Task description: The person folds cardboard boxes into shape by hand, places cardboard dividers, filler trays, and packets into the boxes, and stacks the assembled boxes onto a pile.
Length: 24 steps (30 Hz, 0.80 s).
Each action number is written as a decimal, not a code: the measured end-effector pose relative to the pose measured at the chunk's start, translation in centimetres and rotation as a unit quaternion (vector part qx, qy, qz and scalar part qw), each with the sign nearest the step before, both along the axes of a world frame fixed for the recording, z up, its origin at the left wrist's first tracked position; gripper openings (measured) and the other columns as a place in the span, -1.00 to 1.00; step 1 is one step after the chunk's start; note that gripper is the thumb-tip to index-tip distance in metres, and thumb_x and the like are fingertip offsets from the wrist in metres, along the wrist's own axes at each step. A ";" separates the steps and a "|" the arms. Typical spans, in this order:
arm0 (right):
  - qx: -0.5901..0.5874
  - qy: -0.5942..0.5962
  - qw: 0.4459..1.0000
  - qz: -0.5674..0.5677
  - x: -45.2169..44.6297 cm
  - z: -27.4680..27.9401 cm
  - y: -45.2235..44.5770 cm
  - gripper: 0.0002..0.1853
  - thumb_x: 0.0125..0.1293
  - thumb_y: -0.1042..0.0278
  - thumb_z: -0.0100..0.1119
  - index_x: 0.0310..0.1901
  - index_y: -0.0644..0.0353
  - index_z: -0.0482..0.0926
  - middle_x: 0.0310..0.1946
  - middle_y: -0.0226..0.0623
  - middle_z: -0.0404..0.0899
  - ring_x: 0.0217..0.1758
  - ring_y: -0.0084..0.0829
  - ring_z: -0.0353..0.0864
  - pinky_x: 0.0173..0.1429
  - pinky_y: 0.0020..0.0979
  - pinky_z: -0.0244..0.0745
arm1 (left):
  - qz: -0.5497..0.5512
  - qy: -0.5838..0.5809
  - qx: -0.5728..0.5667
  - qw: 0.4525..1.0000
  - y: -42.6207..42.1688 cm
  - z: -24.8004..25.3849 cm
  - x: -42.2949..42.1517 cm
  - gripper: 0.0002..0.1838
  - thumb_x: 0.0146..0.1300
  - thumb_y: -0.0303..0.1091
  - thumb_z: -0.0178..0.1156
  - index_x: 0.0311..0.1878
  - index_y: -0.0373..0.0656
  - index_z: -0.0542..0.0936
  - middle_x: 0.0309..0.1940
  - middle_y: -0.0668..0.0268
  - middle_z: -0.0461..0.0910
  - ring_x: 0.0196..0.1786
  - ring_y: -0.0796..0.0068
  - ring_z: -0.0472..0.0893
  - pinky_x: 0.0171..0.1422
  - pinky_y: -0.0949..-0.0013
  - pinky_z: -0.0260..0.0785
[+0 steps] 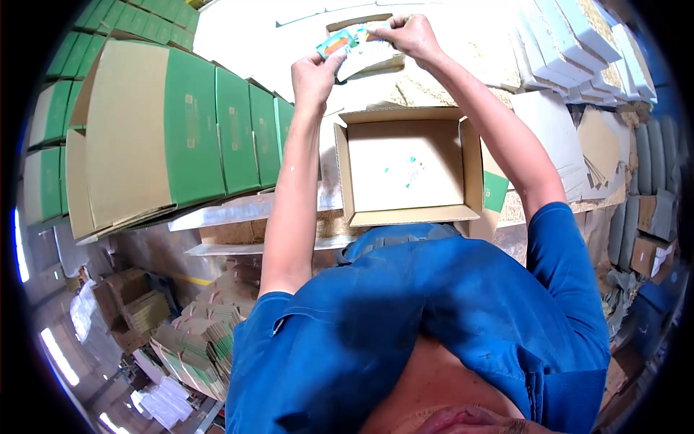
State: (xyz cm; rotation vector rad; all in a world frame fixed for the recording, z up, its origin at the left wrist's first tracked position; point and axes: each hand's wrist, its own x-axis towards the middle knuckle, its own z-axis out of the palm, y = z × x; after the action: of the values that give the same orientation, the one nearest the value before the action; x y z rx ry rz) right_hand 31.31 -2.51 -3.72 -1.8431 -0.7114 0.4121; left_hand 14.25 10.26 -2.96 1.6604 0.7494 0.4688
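Note:
My left hand [312, 81] pinches a small teal, white and orange printed packet [337, 43] at the far side of the work surface. My right hand [415, 37], close on its right, pinches a small teal-and-white printed piece [363, 35]; whether the two pieces are joined, I cannot tell. Below both hands lies another open cardboard box [400, 66], partly hidden by them. Nearer my body, between my forearms, stands an open cardboard box [471, 170] with its flaps spread. Inside it is a white surface [434, 145] with small teal marks.
Green-and-brown cartons [191, 126] stand in rows on the left. White slabs [560, 43] are stacked at the far right, with flat cardboard pieces [596, 145] before them. Folded cartons [195, 340] are piled low on the left. Yellowish debris [419, 90] litters the surface.

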 end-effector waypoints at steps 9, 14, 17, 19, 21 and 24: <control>-0.212 -0.010 0.976 0.050 8.0 -9.1 3.9 -0.71 0.32 0.38 0.29 0.04 0.26 0.68 -0.41 -0.26 0.72 -0.45 -0.60 0.67 -0.40 -0.54 0.55 | 0.004 0.197 0.121 0.973 7.9 -13.4 9.2 -0.67 -0.04 -0.26 0.53 -0.26 -0.29 0.74 -0.34 0.09 0.74 -0.25 0.25 0.73 -0.05 0.25 0.53; -0.175 0.127 0.976 0.017 10.7 -13.5 4.3 -0.55 0.35 0.41 0.24 0.26 0.26 0.50 -0.17 -0.15 0.70 -0.26 -0.59 0.69 -0.26 -0.60 0.61 | -0.001 0.186 0.146 0.972 8.4 -15.1 10.4 -0.37 0.06 -0.34 0.47 0.21 -0.32 0.52 0.00 -0.03 0.65 0.04 0.16 0.66 0.20 0.23 0.46; -0.218 0.130 0.967 0.002 10.2 -11.9 2.2 -0.52 0.34 0.43 0.22 0.29 0.30 0.46 -0.13 -0.12 0.69 -0.22 -0.57 0.68 -0.18 -0.58 0.63 | 0.010 0.198 0.169 0.965 8.1 -14.4 9.9 -0.22 0.11 -0.35 0.43 0.40 -0.28 0.33 0.17 -0.08 0.55 0.20 0.10 0.57 0.33 0.22 0.39; -0.145 0.174 0.974 0.013 10.4 -11.0 0.0 -0.58 0.28 0.40 0.30 0.15 0.38 0.57 -0.18 -0.18 0.71 -0.30 -0.50 0.69 -0.24 -0.49 0.65 | 0.017 0.181 0.191 0.965 7.8 -14.0 8.7 -0.24 0.19 -0.35 0.34 0.45 -0.25 0.28 0.24 -0.09 0.48 0.31 0.05 0.49 0.42 0.19 0.31; -0.136 0.190 0.970 0.064 10.3 -9.6 -3.4 -0.56 0.33 0.28 0.26 0.18 0.33 0.56 -0.09 -0.18 0.70 -0.22 -0.50 0.71 -0.14 -0.51 0.64 | 0.030 0.171 0.177 0.969 7.0 -13.3 7.4 -0.28 0.22 -0.34 0.31 0.44 -0.25 0.30 0.25 -0.09 0.49 0.31 0.05 0.49 0.43 0.19 0.29; -0.059 0.193 0.978 0.046 7.3 -5.8 -10.2 -0.54 0.38 0.18 0.21 0.20 0.30 0.56 0.05 -0.19 0.66 0.03 -0.42 0.69 0.08 -0.42 0.57 | 0.025 0.154 0.072 0.985 4.1 -9.9 3.6 -0.39 0.30 -0.32 0.21 0.40 -0.26 0.37 0.28 -0.04 0.48 0.35 0.11 0.46 0.47 0.23 0.24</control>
State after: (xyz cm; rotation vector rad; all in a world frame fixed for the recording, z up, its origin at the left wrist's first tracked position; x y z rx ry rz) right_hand 38.57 -12.68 -9.57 -1.7716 -0.5144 0.8617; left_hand 17.85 14.41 -12.87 1.8775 1.0043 0.3087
